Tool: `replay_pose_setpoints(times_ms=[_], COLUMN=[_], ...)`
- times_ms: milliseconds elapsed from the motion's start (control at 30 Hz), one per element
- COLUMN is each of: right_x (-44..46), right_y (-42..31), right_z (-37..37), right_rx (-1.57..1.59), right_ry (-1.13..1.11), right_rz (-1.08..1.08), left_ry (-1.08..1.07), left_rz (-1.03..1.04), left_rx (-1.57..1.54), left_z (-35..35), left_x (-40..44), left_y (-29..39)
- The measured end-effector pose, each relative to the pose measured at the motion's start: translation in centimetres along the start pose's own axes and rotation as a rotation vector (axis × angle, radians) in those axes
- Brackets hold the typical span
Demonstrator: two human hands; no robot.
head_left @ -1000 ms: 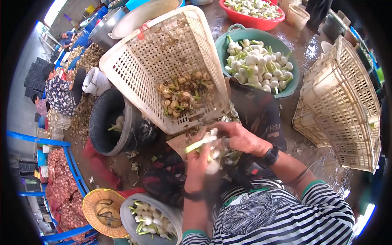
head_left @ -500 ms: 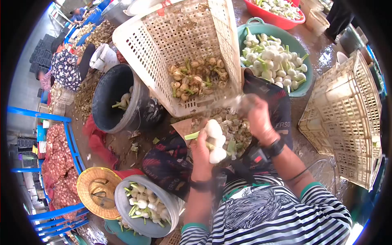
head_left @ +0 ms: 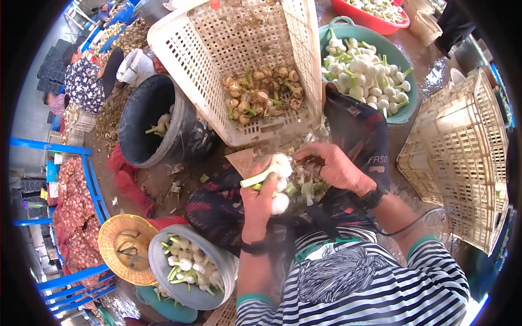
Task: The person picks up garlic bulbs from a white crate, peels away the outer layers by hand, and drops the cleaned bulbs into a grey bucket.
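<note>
My left hand (head_left: 258, 202) is closed around several white garlic bulbs (head_left: 280, 202) with thick green stems pointing left. Just right of them, my right hand (head_left: 340, 169) has its fingers curled in, and whatever they may hold is hidden. Its fingertips are close to the uppermost bulb; I cannot tell if they touch. Loose papery skins (head_left: 311, 182) lie in my lap below both hands. In front of me, a tilted white plastic crate (head_left: 190, 65) holds brownish, uncleaned garlic (head_left: 261, 95).
Cleaned bulbs fill a green basin (head_left: 409, 111) at upper right, with a red basin (head_left: 375, 22) behind it. A dark bucket (head_left: 133, 127) and a grey bucket (head_left: 231, 277) stand left, near a straw hat (head_left: 122, 239). Stacked crates (head_left: 462, 157) stand right. A person (head_left: 84, 87) sits far left.
My right hand has come down and left from beside the crate to the garlic bulbs, its fingers curled. My left hand, still holding the bulbs, has shifted slightly left.
</note>
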State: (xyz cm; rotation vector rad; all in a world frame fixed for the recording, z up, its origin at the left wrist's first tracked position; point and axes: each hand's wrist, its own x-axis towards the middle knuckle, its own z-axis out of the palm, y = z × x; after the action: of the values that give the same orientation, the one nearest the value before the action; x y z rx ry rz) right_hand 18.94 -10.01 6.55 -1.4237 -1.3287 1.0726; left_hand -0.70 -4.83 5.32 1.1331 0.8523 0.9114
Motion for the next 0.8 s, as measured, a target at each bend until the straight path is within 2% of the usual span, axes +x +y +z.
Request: replay_pose_setpoints(times_ms=[33,133,267,367,467,500,533,600,667,733,767,800], right_x=[-0.1,-0.3,-0.2,-0.2,0.5,0.9,1.4,1.3,0.0,-0.6,-0.4,0.0], right_y=[-0.7,-1.9,-2.2,-2.2,-1.2,-0.6,0.8,3.7,4.8,4.2,3.9,3.6], right_z=[0.7,1.7,3.4,4.1,3.7,3.3,2.8,2.5,3.3,3.0,2.6,2.2], right_rx=[0.017,-0.503,-0.754,-0.754,-0.64,-0.589,-0.556,-0.543,-0.603,-0.73,-0.604,-0.419], right_ry=[0.03,0.091,0.135,0.16,0.223,0.249,0.248,0.089,-0.191,-0.402,-0.269,-0.134], right_rz=[-0.03,-0.241,-0.257,-0.216,-0.124,-0.082,0.062,0.136,0.138,0.121,0.084,0.069], left_ry=[-0.021,-0.098,-0.117,-0.188,-0.174,-0.159,-0.035,-0.301,-0.025,-0.071,-0.264,-0.212], left_rz=[0.103,0.413,0.468,0.494,0.032,0.063,0.001,-0.072,-0.252,-0.226,-0.18,-0.188], left_rx=[0.177,0.721,0.858,0.891,0.331,0.109,-0.157,-0.58,-0.923,-1.139,-1.25,-1.254], left_z=[-0.1,-0.4,-0.1,-0.8,-1.6,-2.0,-2.8,-2.9,-2.7,-2.2,-2.8,-3.0], left_x=[0.0,0.2,-0.3,0.1,-0.1,-0.3,-0.8,-0.1,0.2,0.9,1.4,1.4], left_y=[-0.1,0.0,1.4,1.9,1.7,1.2,-0.6,1.3,0.7,0.5,-0.6,-1.2])
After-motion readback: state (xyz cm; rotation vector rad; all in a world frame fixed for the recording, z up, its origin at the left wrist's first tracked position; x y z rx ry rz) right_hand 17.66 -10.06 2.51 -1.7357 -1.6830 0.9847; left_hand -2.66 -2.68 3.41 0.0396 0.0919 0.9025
